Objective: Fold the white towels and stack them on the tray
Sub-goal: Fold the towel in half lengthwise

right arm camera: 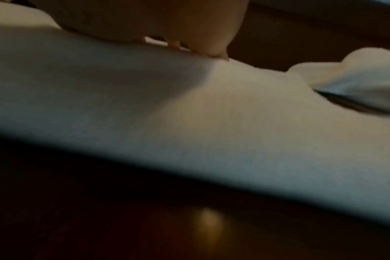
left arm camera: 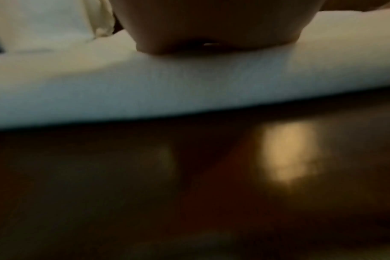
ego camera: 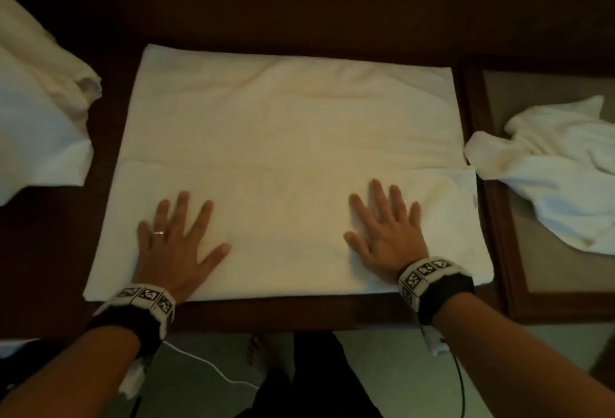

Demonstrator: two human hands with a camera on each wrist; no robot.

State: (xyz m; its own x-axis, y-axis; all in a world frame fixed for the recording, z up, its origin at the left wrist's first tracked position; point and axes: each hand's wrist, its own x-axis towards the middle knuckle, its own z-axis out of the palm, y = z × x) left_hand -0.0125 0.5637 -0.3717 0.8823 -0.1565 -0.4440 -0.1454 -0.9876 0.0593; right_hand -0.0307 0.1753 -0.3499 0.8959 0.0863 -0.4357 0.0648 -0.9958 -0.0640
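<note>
- A big white towel (ego camera: 286,137) lies spread flat on the dark wooden table (ego camera: 43,251), right in front of the person.
- The near part of the towel is folded up over itself. You can see its edge as a line across the cloth, just past the fingertips.
- The left hand (ego camera: 176,244) lies flat on the near left part of the towel. Its fingers are straight and spread wide, and it holds nothing.
- The right hand (ego camera: 386,227) lies flat on the near right part. Its fingers are straight and spread wide too, and it holds nothing.
- The step now looks like pressing the fold down and making it smooth.
- To do it well, I think both hands should slide out to the sides, pushing the bumps away from the middle.
- The far part of the towel has soft bumps in it. Those likely need a wipe before the next fold.
- The right end of the folded part sticks out a bit past the layer under it. It is good to line up the edges so the towel stacks neatly.
- The tray (ego camera: 499,234) sits at the right, just beside the towel. A crumpled white towel (ego camera: 559,164) lies on it, not folded.
- More white cloth (ego camera: 36,111) lies at the left.
</note>
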